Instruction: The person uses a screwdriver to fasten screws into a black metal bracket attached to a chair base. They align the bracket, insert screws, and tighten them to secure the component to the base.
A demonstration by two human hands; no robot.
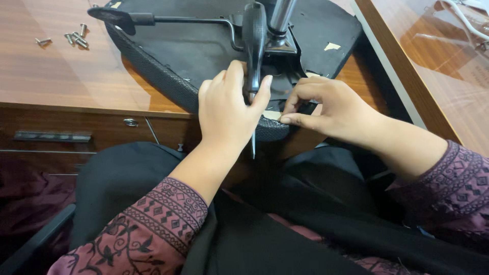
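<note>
An upturned black office chair seat point(193, 51) lies on a wooden desk point(61, 71), its mesh edge hanging over the front. My left hand point(226, 109) grips a black-handled screwdriver point(253, 46) with the handle up and the metal tip pointing down past the seat's edge. My right hand point(331, 109) pinches at the seat's front rim beside the screwdriver, fingertips pressed on the edge. A metal mechanism plate and chrome post point(280, 20) stand at the seat's middle, with a black lever point(153, 19) running to the left.
Several loose silver screws point(76, 38) lie on the desk at the far left. A drawer with a lock point(131, 122) and a handle point(51, 136) is below the desktop. A second glass-topped desk point(438, 61) stands at the right. Black fabric covers my lap point(285, 224).
</note>
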